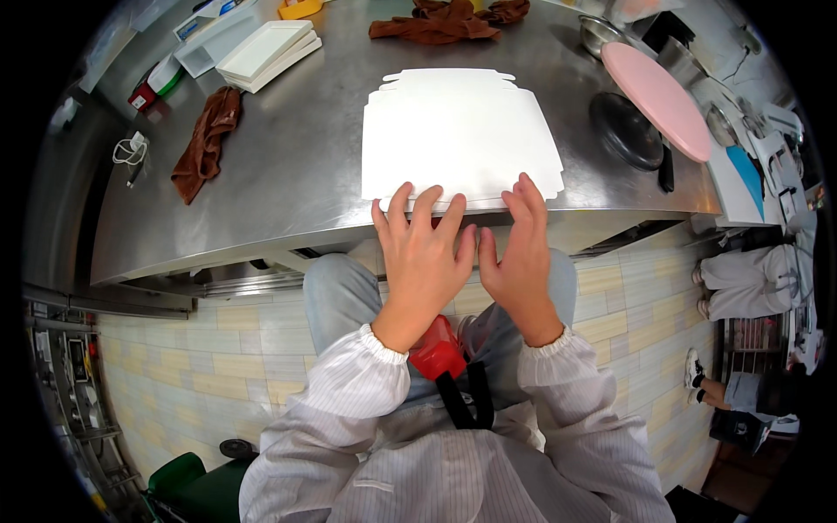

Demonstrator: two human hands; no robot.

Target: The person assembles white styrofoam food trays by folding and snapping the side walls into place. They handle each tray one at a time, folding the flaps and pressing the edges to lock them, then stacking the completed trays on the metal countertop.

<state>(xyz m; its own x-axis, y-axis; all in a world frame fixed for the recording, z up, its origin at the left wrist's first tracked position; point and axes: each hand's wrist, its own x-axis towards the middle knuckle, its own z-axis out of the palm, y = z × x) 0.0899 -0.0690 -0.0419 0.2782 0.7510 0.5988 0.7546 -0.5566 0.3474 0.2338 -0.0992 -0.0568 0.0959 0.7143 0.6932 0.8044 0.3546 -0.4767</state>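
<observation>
A flat white cardboard sheet point(458, 135) with notched corners, like an unfolded box, lies on the steel table close to its front edge. My left hand point(425, 248) has its fingers spread, and their tips rest along the near edge of the sheet. At the right part of that same edge, my right hand point(520, 261) has its fingertips at the cardboard and its thumb held apart. Both hands are open, with nothing gripped. The two thumbs nearly meet below the table's rim.
On the steel table point(288, 157) a brown cloth point(207, 144) lies left, and more brown cloths point(440, 22) lie behind. White trays point(268, 54) are stacked at the back left. A black pan point(625, 131) and a pink round board point(656, 100) stand right. People stand far right.
</observation>
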